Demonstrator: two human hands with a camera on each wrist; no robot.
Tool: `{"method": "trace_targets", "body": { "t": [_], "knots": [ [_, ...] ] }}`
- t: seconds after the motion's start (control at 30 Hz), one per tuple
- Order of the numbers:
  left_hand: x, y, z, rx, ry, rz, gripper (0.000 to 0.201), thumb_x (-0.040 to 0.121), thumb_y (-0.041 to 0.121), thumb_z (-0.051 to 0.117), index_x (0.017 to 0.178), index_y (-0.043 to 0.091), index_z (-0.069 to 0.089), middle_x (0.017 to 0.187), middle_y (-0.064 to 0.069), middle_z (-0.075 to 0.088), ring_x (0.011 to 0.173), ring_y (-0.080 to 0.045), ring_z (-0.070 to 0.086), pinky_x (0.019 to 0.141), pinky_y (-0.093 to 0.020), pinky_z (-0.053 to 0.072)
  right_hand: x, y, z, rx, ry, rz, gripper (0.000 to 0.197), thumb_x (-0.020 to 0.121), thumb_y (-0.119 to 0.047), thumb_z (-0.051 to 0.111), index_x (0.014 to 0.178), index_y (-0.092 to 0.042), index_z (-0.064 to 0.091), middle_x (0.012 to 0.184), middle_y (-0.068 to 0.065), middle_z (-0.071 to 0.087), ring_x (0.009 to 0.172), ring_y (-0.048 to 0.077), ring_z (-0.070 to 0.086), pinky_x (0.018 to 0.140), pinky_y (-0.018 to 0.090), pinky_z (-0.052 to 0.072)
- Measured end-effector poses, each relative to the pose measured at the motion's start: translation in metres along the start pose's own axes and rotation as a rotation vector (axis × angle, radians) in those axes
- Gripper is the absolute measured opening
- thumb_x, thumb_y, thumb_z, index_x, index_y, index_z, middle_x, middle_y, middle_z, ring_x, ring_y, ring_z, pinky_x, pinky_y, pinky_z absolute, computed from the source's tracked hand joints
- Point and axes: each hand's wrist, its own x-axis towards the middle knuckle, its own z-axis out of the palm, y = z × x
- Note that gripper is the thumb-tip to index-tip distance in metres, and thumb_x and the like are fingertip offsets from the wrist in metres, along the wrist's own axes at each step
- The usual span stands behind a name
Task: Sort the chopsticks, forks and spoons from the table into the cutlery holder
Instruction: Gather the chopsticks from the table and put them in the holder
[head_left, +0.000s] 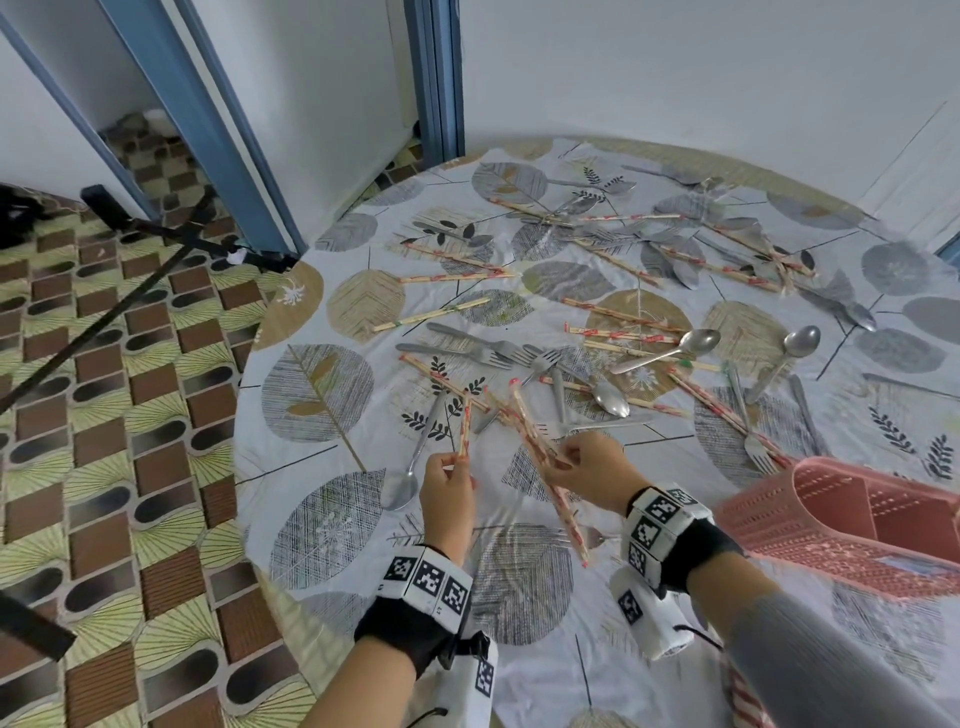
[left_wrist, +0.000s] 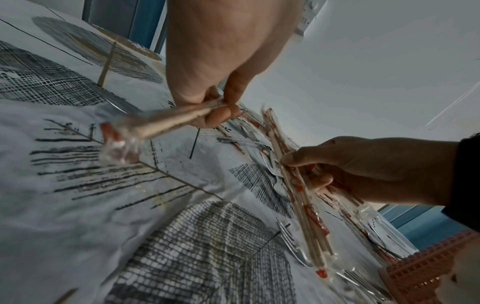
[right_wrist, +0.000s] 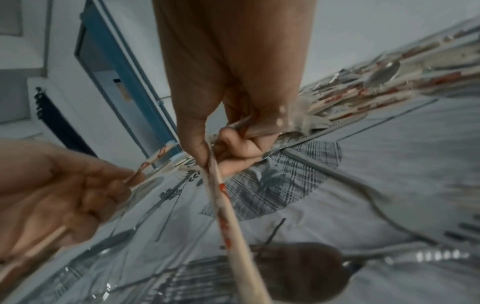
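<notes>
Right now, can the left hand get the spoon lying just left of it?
Probably not yet: the spoon lies uncovered on the tablecloth close beside the left hand, but that hand pinches a wrapped chopstick pair, so its fingers are occupied.

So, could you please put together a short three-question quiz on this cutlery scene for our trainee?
1. True or false: both hands hold wrapped chopsticks.
2. Which hand holds the bigger bundle? A left hand B right hand
3. Fill in: the pink cutlery holder lies at the table's near ____ side.

Key: 1 true: the single wrapped pair and the bundle of chopsticks. 2 B. 3 right.
</notes>
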Motion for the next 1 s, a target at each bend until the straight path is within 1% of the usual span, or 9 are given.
{"method": "trace_targets", "body": {
  "t": [0.07,0.2,0.27,0.37,0.5,0.67,0.77,0.83,1.0],
  "knots": [
    [0.0,0.001,-0.001,0.015,-0.013,-0.002,0.012,0.097,0.015,0.042,0.101,0.006,0.049,0.069,-0.002,0.05,0.057,-0.011,0.044,0.051,-0.02,0.035,0.001,-0.002,0.002,0.105,-0.021,-0.009,0.021,0.083,-0.024,0.066,0.065,-0.016,0.057,0.054,-0.007,0.05,0.043,0.003,0.039,0.036,0.008,0.03],
    [0.0,0.002,-0.001,0.012,-0.018,-0.023,0.01,0.097,0.015,0.04,0.098,0.007,0.047,0.069,-0.003,0.05,0.054,-0.011,0.041,0.046,-0.019,0.032,0.001,-0.004,0.007,0.228,-0.005,-0.016,0.03,0.084,-0.019,0.064,0.056,-0.018,0.051,0.051,-0.006,0.045,0.04,0.005,0.036,0.039,0.011,0.03],
    [0.001,0.002,-0.001,0.013,-0.015,-0.035,0.011,0.096,0.014,0.041,0.099,0.005,0.047,0.069,-0.003,0.051,0.054,-0.011,0.041,0.047,-0.02,0.032,0.001,-0.004,0.009,0.296,-0.041,-0.012,0.02,0.081,-0.023,0.068,0.065,-0.012,0.061,0.059,0.002,0.055,0.046,0.011,0.042,0.044,0.018,0.035],
    [0.001,0.004,0.001,0.005,-0.02,-0.038,0.012,0.096,0.012,0.04,0.102,0.004,0.047,0.069,-0.003,0.052,0.054,-0.012,0.042,0.048,-0.021,0.032,-0.001,-0.004,0.011,0.38,-0.067,-0.026,0.035,0.073,-0.034,0.074,0.076,-0.001,0.066,0.066,0.011,0.058,0.057,0.018,0.046,0.055,0.029,0.036],
    [-0.003,0.006,0.001,-0.019,0.028,0.001,0.009,0.096,0.012,0.039,0.099,0.006,0.045,0.07,-0.004,0.051,0.056,-0.012,0.043,0.049,-0.021,0.033,-0.008,-0.008,0.009,0.389,-0.165,-0.018,0.023,0.085,-0.02,0.063,0.062,-0.015,0.063,0.045,-0.008,0.054,0.036,0.002,0.041,0.042,0.015,0.034],
    [-0.01,0.01,0.0,-0.033,0.153,0.109,0.011,0.097,0.016,0.036,0.099,0.008,0.043,0.071,-0.004,0.05,0.057,-0.014,0.044,0.051,-0.023,0.033,-0.028,-0.002,0.006,0.439,-0.262,-0.067,0.013,0.085,-0.014,0.063,0.073,-0.014,0.061,0.052,-0.01,0.06,0.04,-0.002,0.049,0.042,0.01,0.037],
    [-0.017,0.015,0.003,-0.082,0.212,0.15,0.013,0.098,0.019,0.036,0.101,0.007,0.042,0.072,-0.005,0.051,0.058,-0.014,0.044,0.052,-0.024,0.034,-0.042,0.003,0.002,0.559,-0.277,-0.108,0.005,0.083,-0.014,0.066,0.086,-0.015,0.063,0.073,0.002,0.065,0.063,0.014,0.06,0.062,0.02,0.049],
    [-0.024,0.021,0.008,-0.101,0.231,0.165,0.011,0.098,0.017,0.037,0.101,0.007,0.042,0.07,-0.005,0.05,0.057,-0.014,0.044,0.052,-0.024,0.034,-0.052,0.009,-0.002,0.644,-0.269,-0.129,0.017,0.085,-0.009,0.061,0.101,-0.016,0.062,0.081,0.005,0.064,0.073,0.019,0.058,0.071,0.025,0.05],
    [-0.055,0.033,0.035,-0.109,0.205,0.224,0.008,0.097,0.016,0.038,0.097,0.009,0.042,0.066,-0.003,0.049,0.057,-0.015,0.045,0.052,-0.025,0.035,-0.085,0.025,-0.017,0.846,-0.304,-0.085,0.013,0.093,-0.004,0.046,0.099,-0.01,0.056,0.064,0.001,0.065,0.058,0.015,0.063,0.06,0.024,0.054]
  ]
}}
